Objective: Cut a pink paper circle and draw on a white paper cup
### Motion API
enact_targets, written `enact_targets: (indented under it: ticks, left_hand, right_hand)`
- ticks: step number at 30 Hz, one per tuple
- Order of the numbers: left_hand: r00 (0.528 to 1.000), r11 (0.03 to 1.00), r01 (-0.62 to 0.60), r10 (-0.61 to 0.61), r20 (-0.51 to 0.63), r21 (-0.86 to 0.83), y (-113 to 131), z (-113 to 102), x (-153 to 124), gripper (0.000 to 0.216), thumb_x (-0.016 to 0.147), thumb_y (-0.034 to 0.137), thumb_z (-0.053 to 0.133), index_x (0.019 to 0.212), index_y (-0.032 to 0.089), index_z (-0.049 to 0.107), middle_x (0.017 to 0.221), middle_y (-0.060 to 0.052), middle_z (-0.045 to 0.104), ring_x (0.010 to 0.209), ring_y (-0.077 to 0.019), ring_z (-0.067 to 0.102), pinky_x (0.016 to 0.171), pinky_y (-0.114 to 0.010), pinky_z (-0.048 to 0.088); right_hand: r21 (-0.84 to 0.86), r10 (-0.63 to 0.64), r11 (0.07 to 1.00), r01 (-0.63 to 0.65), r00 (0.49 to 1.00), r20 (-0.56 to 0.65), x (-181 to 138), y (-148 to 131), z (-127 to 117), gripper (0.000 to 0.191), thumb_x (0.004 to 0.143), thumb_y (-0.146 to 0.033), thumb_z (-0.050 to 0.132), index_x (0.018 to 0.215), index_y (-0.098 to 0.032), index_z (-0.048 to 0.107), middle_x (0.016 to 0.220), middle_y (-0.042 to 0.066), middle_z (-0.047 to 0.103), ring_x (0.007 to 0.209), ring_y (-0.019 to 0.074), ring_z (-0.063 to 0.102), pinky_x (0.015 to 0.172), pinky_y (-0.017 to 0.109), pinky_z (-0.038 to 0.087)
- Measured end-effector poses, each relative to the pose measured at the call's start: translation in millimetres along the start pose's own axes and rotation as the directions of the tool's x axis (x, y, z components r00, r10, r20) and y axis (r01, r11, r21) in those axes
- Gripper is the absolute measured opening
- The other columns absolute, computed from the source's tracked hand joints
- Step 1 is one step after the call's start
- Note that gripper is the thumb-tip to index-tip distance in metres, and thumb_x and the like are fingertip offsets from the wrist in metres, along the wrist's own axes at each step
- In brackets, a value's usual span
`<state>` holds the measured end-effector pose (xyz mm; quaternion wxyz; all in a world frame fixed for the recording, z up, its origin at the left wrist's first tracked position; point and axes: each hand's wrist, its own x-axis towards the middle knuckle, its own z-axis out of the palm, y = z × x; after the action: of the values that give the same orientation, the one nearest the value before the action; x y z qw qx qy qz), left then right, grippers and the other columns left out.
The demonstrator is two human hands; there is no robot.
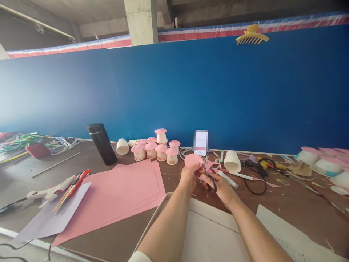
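Note:
My left hand is closed on a round pink paper disc, held up over the brown table. Beside it, my right hand grips black-handled scissors whose blades point up at the disc's right edge. Pink paper scraps lie just beyond the hands. A stack of pink paper sheets lies flat to the left of my left forearm.
Several small paper cups with pink tops cluster at the back. A black flask, a white cup, a glue gun, red-handled cutters, cables and a white box surround the hands. A blue wall stands behind.

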<state>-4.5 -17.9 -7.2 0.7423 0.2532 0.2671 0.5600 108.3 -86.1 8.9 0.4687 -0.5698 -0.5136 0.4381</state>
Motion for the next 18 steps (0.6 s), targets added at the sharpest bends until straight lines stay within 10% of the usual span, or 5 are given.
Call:
enact_targets:
  ticks: [18]
  left_hand:
    - [1.0,0.998,-0.007,0.006,-0.016,-0.061,-5.2,0.1,-2.1,0.029,0.063,0.021,0.076,0.086,0.008,0.062,0.07,-0.006,0.064,0.057,-0.0133,0.057,0.054,-0.026,0.046]
  right_hand:
    - [-0.02,0.022,1.0,-0.022,1.0,-0.006,2.8,3.7,1.1,0.06,0.069,-0.06,0.072,0.11,-0.017,0.074,0.067,0.0,0.062,0.066,0.0164,0.056,0.067,0.029,0.044]
